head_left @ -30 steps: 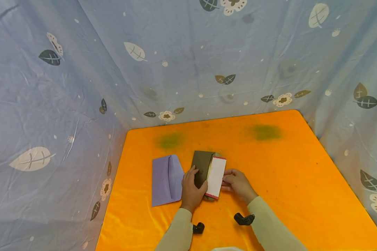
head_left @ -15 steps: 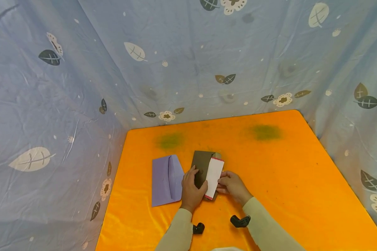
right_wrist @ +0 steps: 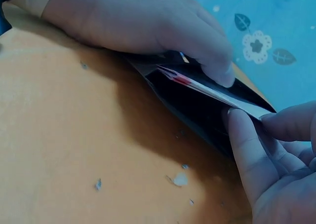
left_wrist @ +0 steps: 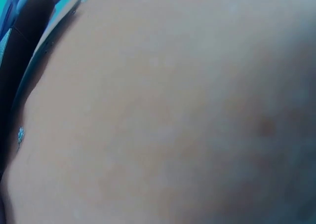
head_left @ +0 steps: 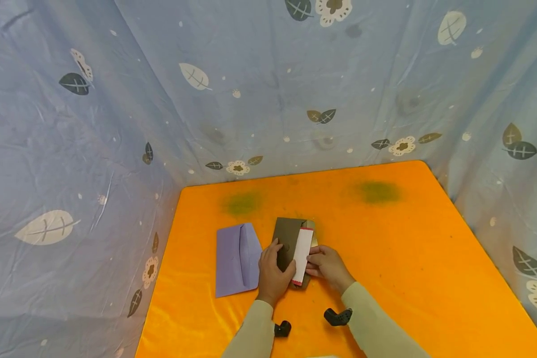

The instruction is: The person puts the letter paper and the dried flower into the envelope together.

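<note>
A dark brown envelope (head_left: 287, 229) lies on the table, its flap side facing right. My left hand (head_left: 273, 276) holds it, fingers over its front and thumb near the opening. Between thumb and fingers, my right hand (head_left: 333, 268) pinches a white card (head_left: 303, 248) with red edges, part of it inside the envelope. In the right wrist view, the envelope mouth (right_wrist: 192, 120) gapes, and the layered card (right_wrist: 207, 89) slants into it beneath the left thumb. Blurred skin fills most of the left wrist view.
To the left lies a purple envelope (head_left: 229, 263) with its flap unfolded, close beside the left hand. An orange cloth covers the table (head_left: 411, 248). Blue patterned curtains (head_left: 259, 89) enclose the back and sides. Small flecks (right_wrist: 180, 178) dot the cloth.
My right hand has moved left with the card, which now sits further into the brown envelope, so less of its white face shows. The left hand stays in place.
</note>
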A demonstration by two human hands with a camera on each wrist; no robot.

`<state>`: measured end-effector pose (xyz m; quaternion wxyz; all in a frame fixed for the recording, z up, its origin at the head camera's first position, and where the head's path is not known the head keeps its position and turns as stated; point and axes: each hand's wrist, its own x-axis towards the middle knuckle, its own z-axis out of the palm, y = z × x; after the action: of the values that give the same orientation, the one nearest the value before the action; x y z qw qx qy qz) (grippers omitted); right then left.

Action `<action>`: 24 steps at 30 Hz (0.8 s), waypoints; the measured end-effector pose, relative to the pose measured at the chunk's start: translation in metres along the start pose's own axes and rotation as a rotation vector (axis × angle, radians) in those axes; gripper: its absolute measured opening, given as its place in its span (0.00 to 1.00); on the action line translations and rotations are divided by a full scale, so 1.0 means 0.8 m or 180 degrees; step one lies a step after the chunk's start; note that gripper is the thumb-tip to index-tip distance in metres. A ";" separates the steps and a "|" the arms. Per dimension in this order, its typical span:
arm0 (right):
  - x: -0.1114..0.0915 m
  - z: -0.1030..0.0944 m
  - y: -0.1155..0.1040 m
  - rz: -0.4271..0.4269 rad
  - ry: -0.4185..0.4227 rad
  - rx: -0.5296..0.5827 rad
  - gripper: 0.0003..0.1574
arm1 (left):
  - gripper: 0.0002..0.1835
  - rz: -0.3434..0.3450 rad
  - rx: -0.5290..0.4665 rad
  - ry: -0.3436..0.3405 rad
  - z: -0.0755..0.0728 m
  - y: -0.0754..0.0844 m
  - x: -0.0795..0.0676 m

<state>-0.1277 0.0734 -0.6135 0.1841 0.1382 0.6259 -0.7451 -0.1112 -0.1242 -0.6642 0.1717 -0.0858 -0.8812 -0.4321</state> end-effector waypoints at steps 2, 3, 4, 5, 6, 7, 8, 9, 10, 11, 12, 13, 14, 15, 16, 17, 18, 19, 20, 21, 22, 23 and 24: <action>0.002 0.004 0.001 -0.0031 0.0001 0.0012 0.14 | 0.31 -0.0015 0.0010 -0.0019 0.001 -0.002 0.000; 0.003 0.006 0.002 -0.0030 0.0007 0.0039 0.14 | 0.31 -0.0017 0.0009 -0.0021 0.001 -0.003 -0.001; 0.003 0.008 0.002 -0.0049 0.0022 0.0048 0.14 | 0.31 -0.0022 0.0005 -0.0026 0.001 -0.003 -0.001; 0.004 0.010 0.003 -0.0061 0.0044 0.0064 0.14 | 0.31 -0.0024 0.0007 -0.0026 0.001 -0.004 -0.001; 0.005 0.012 0.003 -0.0085 0.0067 0.0073 0.14 | 0.31 -0.0023 0.0002 -0.0023 0.001 -0.004 -0.001; 0.006 0.013 0.004 -0.0093 0.0099 0.0092 0.14 | 0.31 -0.0018 0.0005 -0.0015 0.001 -0.005 -0.001; 0.007 0.015 0.004 -0.0105 0.0127 0.0117 0.15 | 0.31 -0.0013 0.0006 -0.0006 0.001 -0.004 -0.001; 0.007 0.017 0.005 -0.0113 0.0149 0.0138 0.15 | 0.30 -0.0013 0.0002 0.0002 0.000 -0.004 -0.001; 0.007 0.019 0.005 -0.0120 0.0165 0.0148 0.15 | 0.30 -0.0007 0.0006 0.0010 0.000 -0.003 -0.001; 0.007 0.022 0.006 -0.0122 0.0168 0.0158 0.15 | 0.30 -0.0003 0.0013 0.0020 -0.001 -0.003 -0.001; 0.007 0.024 0.006 -0.0127 0.0167 0.0167 0.15 | 0.30 0.0001 0.0013 0.0026 -0.001 -0.002 -0.001; 0.007 0.026 0.006 -0.0120 0.0170 0.0184 0.15 | 0.30 0.0013 0.0005 0.0039 -0.002 -0.001 0.000; 0.006 0.029 0.006 -0.0133 0.0168 0.0188 0.15 | 0.30 0.0014 -0.0003 0.0046 -0.002 0.000 0.000; 0.005 0.031 0.006 -0.0152 0.0171 0.0188 0.15 | 0.29 0.0014 -0.0012 0.0053 -0.003 0.000 0.000; 0.005 0.034 0.005 -0.0171 0.0180 0.0192 0.15 | 0.29 0.0019 -0.0018 0.0063 -0.003 0.001 0.000; 0.005 0.036 0.006 -0.0198 0.0178 0.0198 0.16 | 0.29 0.0017 -0.0029 0.0065 -0.004 0.002 0.000; 0.005 0.037 0.006 -0.0216 0.0180 0.0201 0.16 | 0.29 0.0020 -0.0044 0.0068 -0.004 0.002 0.000; 0.005 0.038 0.007 -0.0224 0.0183 0.0193 0.16 | 0.29 0.0022 -0.0068 0.0071 -0.005 0.003 0.000; 0.005 0.039 0.007 -0.0225 0.0177 0.0174 0.16 | 0.29 0.0016 -0.0073 0.0068 -0.005 0.003 0.000; 0.005 0.040 0.008 -0.0212 0.0164 0.0153 0.16 | 0.29 0.0015 -0.0085 0.0066 -0.005 0.003 0.000; 0.005 0.040 0.009 -0.0195 0.0145 0.0128 0.15 | 0.29 0.0011 -0.0096 0.0064 -0.005 0.003 0.000; 0.005 0.040 0.009 -0.0173 0.0124 0.0107 0.15 | 0.29 0.0005 -0.0102 0.0058 -0.004 0.002 0.000; 0.005 0.039 0.009 -0.0149 0.0112 0.0085 0.14 | 0.29 0.0001 -0.0111 0.0055 -0.004 0.002 0.000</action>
<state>-0.1273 0.0411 -0.6162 0.1537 0.1391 0.6222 -0.7549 -0.1103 -0.1259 -0.6608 0.1779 -0.0852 -0.8720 -0.4480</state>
